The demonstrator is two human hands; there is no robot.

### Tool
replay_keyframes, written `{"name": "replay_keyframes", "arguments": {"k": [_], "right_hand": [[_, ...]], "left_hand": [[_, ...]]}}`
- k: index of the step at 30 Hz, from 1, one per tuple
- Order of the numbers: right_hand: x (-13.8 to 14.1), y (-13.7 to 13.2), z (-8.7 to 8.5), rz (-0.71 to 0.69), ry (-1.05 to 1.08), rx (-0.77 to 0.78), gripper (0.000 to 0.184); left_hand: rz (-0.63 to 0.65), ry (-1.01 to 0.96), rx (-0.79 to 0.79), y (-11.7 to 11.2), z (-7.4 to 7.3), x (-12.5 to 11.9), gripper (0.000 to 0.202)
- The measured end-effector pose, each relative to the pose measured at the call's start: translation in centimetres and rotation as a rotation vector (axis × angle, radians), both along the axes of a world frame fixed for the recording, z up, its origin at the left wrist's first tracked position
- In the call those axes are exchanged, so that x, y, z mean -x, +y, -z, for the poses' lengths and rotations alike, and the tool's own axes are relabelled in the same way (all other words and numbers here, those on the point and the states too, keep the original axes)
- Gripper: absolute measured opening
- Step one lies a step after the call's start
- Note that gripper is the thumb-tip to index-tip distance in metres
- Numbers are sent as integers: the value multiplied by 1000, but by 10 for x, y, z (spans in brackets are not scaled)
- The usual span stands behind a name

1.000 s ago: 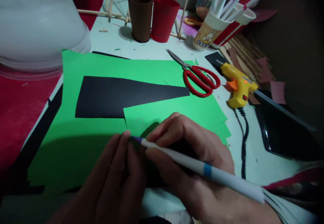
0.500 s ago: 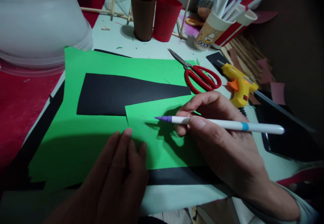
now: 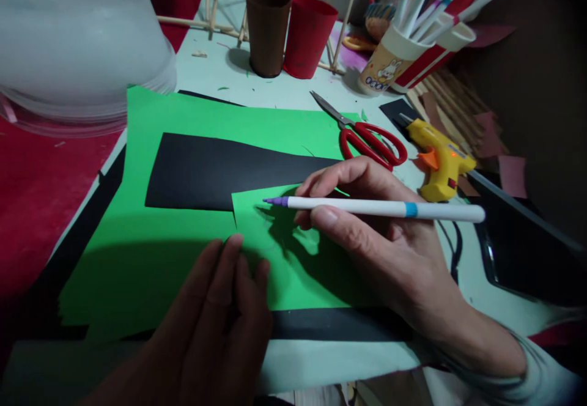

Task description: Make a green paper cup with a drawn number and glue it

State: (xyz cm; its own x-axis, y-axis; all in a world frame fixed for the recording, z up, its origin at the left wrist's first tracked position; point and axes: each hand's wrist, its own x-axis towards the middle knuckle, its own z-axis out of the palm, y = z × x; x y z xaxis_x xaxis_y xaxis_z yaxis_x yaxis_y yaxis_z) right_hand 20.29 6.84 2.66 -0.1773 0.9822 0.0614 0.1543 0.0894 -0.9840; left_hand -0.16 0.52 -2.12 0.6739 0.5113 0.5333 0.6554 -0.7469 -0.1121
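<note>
A white felt-tip pen (image 3: 348,206) with a purple tip and a blue band lies between the thumb and fingers of my right hand (image 3: 389,241). Its tip points left, just over a smaller piece of green paper (image 3: 293,259); I cannot tell whether it touches. My left hand (image 3: 220,308) rests its bunched fingertips on the left edge of that piece, holding it down. Beneath lies a larger green sheet (image 3: 151,265). A long tapered black paper strip (image 3: 197,170) sits on the sheet, its lower edge partly covered by the smaller piece and its right end hidden by my right hand.
Red-handled scissors (image 3: 367,140) lie beyond my right hand, beside a yellow glue gun (image 3: 440,158). A brown cup (image 3: 268,33), a red cup (image 3: 309,36) and a rabbit-printed paper cup (image 3: 385,63) of pens stand behind. A cloudy plastic container (image 3: 77,45) is at left, a dark glossy device (image 3: 523,253) at right.
My right hand has moved left and slightly up with the pen, its tip shifting toward the smaller piece's upper left corner. My left hand stays in place; the view has shifted slightly.
</note>
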Motion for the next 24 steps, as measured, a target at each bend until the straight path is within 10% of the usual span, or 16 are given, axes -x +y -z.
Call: {"name": "replay_keyframes", "arguments": {"k": [24], "right_hand": [[8,1,8,-113,-113,-243,16]], "left_hand": [[-50,-37,2,-3,2,-3,41]]}}
